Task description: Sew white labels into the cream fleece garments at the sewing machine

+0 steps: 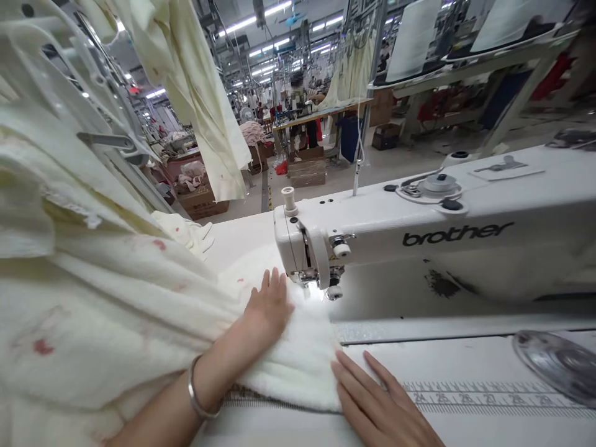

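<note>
Cream fleecy fabric (pixel 298 354) with faint reddish prints lies on the sewing machine's bed and runs up to its needle area. My left hand (pixel 270 307), slightly blurred, lies flat on the fabric just left of the lit needle, fingers stretched out. At the fabric's right edge rests my right hand (pixel 372 391), its fingers extended and the fingertips touching the cloth. The white sewing machine (pixel 447 230) bears the word "brother". Its needle tip and presser foot are partly lost in the glare of the lamp.
More cream garments (pixel 186 81) hang at the left. A printed ruler scale (pixel 465 397) runs along the table's front, with a shiny metal disc (pixel 559 366) at the right. White thread cones (pixel 412 43) stand behind. Farther back are workbenches and cardboard boxes (pixel 305 169).
</note>
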{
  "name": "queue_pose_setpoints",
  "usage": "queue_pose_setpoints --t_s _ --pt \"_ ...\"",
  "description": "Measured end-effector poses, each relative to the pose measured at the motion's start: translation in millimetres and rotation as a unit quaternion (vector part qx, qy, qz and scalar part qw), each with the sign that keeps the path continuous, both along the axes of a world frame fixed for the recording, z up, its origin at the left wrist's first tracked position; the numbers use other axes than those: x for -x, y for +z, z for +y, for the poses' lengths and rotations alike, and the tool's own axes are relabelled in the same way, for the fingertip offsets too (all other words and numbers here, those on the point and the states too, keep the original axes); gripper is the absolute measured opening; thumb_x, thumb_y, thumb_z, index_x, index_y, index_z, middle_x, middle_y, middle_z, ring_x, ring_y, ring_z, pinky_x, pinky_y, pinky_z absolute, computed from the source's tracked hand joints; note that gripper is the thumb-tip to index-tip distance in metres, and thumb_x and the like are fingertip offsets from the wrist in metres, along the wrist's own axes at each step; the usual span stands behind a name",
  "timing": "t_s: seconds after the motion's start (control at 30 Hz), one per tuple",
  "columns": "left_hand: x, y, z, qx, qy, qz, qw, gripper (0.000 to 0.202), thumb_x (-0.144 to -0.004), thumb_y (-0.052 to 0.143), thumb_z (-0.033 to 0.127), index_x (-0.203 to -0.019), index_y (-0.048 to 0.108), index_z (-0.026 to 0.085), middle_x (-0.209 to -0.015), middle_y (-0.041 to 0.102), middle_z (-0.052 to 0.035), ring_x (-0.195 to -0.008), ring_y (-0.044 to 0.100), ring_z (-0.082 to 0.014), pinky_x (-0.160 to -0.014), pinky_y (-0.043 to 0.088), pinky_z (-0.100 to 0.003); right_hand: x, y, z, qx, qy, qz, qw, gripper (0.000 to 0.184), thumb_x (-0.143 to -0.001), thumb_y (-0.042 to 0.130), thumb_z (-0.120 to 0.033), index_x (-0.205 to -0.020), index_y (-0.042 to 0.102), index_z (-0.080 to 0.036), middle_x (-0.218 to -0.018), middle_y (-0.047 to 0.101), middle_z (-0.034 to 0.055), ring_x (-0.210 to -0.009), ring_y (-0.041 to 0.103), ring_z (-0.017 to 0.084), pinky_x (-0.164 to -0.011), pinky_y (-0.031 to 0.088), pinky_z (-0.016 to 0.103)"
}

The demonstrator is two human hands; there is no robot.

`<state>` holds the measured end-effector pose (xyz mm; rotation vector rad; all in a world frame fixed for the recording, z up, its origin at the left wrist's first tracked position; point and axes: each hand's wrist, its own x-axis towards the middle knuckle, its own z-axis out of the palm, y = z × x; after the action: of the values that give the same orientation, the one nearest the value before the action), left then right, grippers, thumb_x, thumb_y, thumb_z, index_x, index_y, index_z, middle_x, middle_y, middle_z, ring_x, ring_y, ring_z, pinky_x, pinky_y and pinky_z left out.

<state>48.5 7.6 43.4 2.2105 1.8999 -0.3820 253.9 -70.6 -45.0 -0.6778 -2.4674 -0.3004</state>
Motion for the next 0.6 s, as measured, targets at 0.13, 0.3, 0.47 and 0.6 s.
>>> queue_pose_setpoints --t_s 0.13,0.3,0.47,0.6 --pt "9.5 45.1 -38.7 -0.044 -0.077 0.010 0.996 0.033 -0.094 0.039 0.022 -0.117 0.058 0.006 -0.130 0.052 -0.0240 -0.127 0.043 -0.0378 -0.100 0.040 -0.054 0.6 2.5 -5.7 0.011 -0.006 0.005 1.000 0.038 -0.101 0.031 -0.030 -0.109 0.063 -0.011 -0.128 0.055 0.0134 -0.129 0.040 0.028 -0.112 0.024 0.049" --pt "30.2 55.9 -68.8 0.035 -0.079 0.085 0.993 0.037 -0.097 0.035 0.034 -0.084 0.065 0.015 -0.083 0.065 -0.0117 -0.080 0.063 -0.0322 -0.072 0.050 -0.050 -4.4 11.8 -6.4 0.047 -0.004 0.108 0.993 0.032 -0.097 0.029 -0.011 -0.102 0.061 -0.013 -0.113 0.065 0.0103 -0.126 0.045 0.019 -0.110 0.032 0.035" --pt "34.9 17.6 -62.4 0.062 -0.098 0.068 0.991 0.035 -0.097 0.033 0.026 -0.089 0.064 0.013 -0.088 0.064 -0.0121 -0.085 0.063 -0.0314 -0.071 0.050 -0.046 -3.3 16.6 -3.8 0.084 0.006 0.074 0.994 0.030 -0.086 0.036 -0.006 -0.100 0.060 -0.015 -0.111 0.065 0.0077 -0.122 0.049 0.022 -0.105 0.040 0.036" --pt "30.4 26.0 -60.6 0.054 -0.103 -0.058 0.991 0.024 -0.093 0.044 0.024 -0.096 0.065 0.015 -0.096 0.064 -0.0112 -0.089 0.062 -0.0265 -0.079 0.050 -0.041 0.5 10.0 -0.3 0.097 -0.024 0.079 0.992 0.019 -0.090 0.042 -0.011 -0.091 0.060 -0.020 -0.111 0.065 0.0044 -0.117 0.054 0.021 -0.107 0.037 0.036"
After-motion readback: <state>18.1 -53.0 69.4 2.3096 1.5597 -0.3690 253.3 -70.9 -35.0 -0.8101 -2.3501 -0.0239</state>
